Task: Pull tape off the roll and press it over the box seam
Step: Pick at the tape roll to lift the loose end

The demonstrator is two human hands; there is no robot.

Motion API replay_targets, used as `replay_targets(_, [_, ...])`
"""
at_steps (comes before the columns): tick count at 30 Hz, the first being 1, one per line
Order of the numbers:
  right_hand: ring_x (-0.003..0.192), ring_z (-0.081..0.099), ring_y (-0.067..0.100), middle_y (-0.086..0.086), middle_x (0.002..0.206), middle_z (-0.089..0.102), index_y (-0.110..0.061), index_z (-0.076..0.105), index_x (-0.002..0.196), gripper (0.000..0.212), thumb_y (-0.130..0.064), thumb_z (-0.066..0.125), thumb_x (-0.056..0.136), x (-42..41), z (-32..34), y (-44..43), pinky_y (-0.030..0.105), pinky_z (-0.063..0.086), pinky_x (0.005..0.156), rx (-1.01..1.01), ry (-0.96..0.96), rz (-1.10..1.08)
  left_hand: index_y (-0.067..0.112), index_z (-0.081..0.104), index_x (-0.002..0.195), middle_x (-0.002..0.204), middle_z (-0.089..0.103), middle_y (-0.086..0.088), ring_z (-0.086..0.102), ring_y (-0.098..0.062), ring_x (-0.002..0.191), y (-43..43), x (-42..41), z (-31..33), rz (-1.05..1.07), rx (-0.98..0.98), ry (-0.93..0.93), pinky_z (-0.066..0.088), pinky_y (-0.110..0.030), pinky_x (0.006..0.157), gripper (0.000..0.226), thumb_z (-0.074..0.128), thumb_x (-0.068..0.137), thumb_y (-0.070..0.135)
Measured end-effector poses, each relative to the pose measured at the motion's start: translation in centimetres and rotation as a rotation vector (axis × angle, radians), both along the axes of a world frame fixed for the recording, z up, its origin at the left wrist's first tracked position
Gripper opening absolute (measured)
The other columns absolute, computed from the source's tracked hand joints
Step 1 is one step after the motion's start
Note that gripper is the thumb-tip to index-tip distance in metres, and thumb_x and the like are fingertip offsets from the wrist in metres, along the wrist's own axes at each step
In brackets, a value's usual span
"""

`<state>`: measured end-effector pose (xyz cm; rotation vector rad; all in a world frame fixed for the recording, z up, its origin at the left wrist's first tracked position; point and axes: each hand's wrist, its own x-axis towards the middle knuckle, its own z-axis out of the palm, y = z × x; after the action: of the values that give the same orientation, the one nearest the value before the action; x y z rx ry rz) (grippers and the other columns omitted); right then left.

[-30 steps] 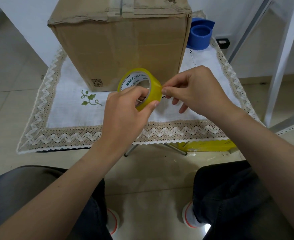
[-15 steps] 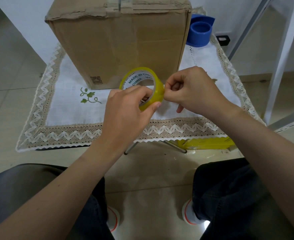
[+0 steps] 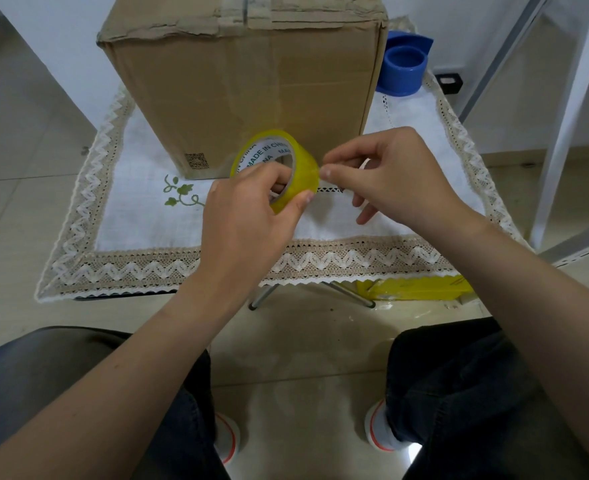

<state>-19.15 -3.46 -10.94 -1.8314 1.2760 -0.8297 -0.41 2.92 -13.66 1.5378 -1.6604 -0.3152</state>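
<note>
Yellow-tinted transparent packing tape on a white cardboard core [image 3: 279, 171] is held just above the low table, in front of the tall brown cardboard box [image 3: 244, 88]. "MADE IN CHINA" is printed in green capitals around the core's inner face; further letters beneath it are partly hidden by fingers. The left hand [image 3: 248, 220] is closed around the roll, with fingers hooked through the core and the thumb pressed against the outer wrap. The right hand [image 3: 386, 174] is pinched, thumb against forefinger, at the roll's right edge, where the tape's loose end appears to be gripped; the remaining fingers are splayed. A small square printed code [image 3: 196, 161] is seen near the box's lower left corner. Old tape remnants are visible along the torn top seam [image 3: 244, 12]. The box stands on a white cloth with a lace zigzag border and green embroidered vine [image 3: 182, 195], and a blue plastic tape dispenser [image 3: 404, 67] lies behind the box to the right. A flat yellow packet [image 3: 421, 289] lies on the tiled floor under the table; its markings cannot be read.

Compared with half a second earlier, the right hand's pinch has been drawn slightly away from the roll, and its lower fingers have been opened out.
</note>
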Motion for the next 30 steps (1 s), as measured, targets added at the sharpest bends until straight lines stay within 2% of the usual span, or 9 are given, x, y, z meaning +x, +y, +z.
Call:
replay_targets(3, [0.052,0.064,0.014,0.002,0.068,0.072,-0.016,0.083,0.092,0.004,-0.017,0.080,0.091,0.2,-0.2,0.0,0.040,0.061,0.045,0.031,0.004,0.001,0.020,0.074,0.095,0.086,0.072,0.010,0.067,-0.014,0.079,0.2,-0.3,0.1,0.000,-0.008,-0.023,0.057,-0.050,0.080,0.020,0.076,0.089,0.039])
replay_targets(8, [0.052,0.063,0.015,0.005,0.064,0.070,-0.012,0.081,0.085,0.006,-0.015,0.080,0.091,0.2,0.0,-0.1,0.037,0.061,0.046,0.062,0.000,-0.015,0.020,0.073,0.094,0.085,0.071,0.010,0.067,-0.015,0.078,0.3,-0.3,0.1,-0.010,-0.010,-0.043,0.056,-0.053,0.081,0.019,0.075,0.089,0.038])
replay_targets(10, [0.051,0.064,0.016,0.001,0.059,0.067,-0.012,0.080,0.081,0.009,-0.013,0.080,0.090,0.4,0.0,0.0,0.037,0.061,0.045,0.052,0.016,-0.018,0.019,0.073,0.094,0.086,0.072,0.009,0.067,-0.015,0.078,0.3,-0.4,0.0,-0.014,-0.006,-0.053,0.056,-0.053,0.081,0.019,0.075,0.089,0.038])
replay_targets(15, [0.045,0.066,0.021,-0.005,0.047,0.061,-0.012,0.074,0.071,0.012,-0.007,0.074,0.082,0.6,-0.2,0.0,0.051,0.063,0.050,0.055,0.044,-0.049,0.018,0.071,0.090,0.082,0.071,0.007,0.065,-0.018,0.075,0.5,-0.8,0.1,-0.018,-0.007,-0.119,0.055,-0.051,0.078,0.019,0.077,0.089,0.035])
replay_targets(18, [0.045,0.069,0.022,0.004,0.051,0.065,-0.011,0.074,0.070,0.008,-0.008,0.073,0.077,0.7,-0.1,0.3,0.056,0.063,0.054,0.053,0.046,-0.050,0.018,0.071,0.087,0.080,0.071,0.006,0.065,-0.020,0.076,0.4,-1.1,0.2,-0.006,-0.003,-0.135,0.055,-0.047,0.075,0.018,0.076,0.089,0.035])
replay_targets(21, [0.046,0.070,0.020,-0.005,0.050,0.066,-0.013,0.074,0.069,0.008,-0.009,0.075,0.076,0.9,0.2,0.7,0.054,0.063,0.055,0.037,0.051,-0.031,0.021,0.073,0.089,0.080,0.071,0.008,0.065,-0.020,0.074,0.4,-1.3,0.4,0.034,0.017,-0.147,0.054,-0.044,0.072,0.018,0.076,0.089,0.038])
replay_targets(24, [0.048,0.069,0.021,-0.002,0.052,0.066,-0.012,0.076,0.073,0.009,-0.008,0.074,0.081,0.8,0.4,0.6,0.050,0.064,0.054,0.043,0.032,-0.015,0.021,0.074,0.091,0.080,0.070,0.008,0.064,-0.018,0.076,0.2,-1.0,0.7,0.075,0.060,-0.119,0.054,-0.040,0.070,0.018,0.076,0.089,0.039])
replay_targets(27, [0.055,0.067,0.023,0.005,0.065,0.065,-0.011,0.077,0.079,0.008,-0.015,0.081,0.085,0.6,0.6,0.4,0.047,0.065,0.054,0.148,-0.024,0.019,0.022,0.073,0.091,0.080,0.069,0.009,0.063,-0.017,0.077,0.1,-0.8,0.8,0.093,0.074,-0.106,0.054,-0.041,0.070,0.018,0.076,0.089,0.039])
replay_targets(30, [0.057,0.065,0.019,0.003,0.069,0.066,-0.007,0.075,0.080,0.020,-0.022,0.088,0.082,0.5,0.7,0.3,0.043,0.064,0.053,0.227,-0.070,0.029,0.023,0.073,0.092,0.080,0.071,0.008,0.065,-0.018,0.077,0.2,-0.9,0.7,0.069,0.104,-0.068,0.055,-0.044,0.069,0.020,0.075,0.090,0.042])
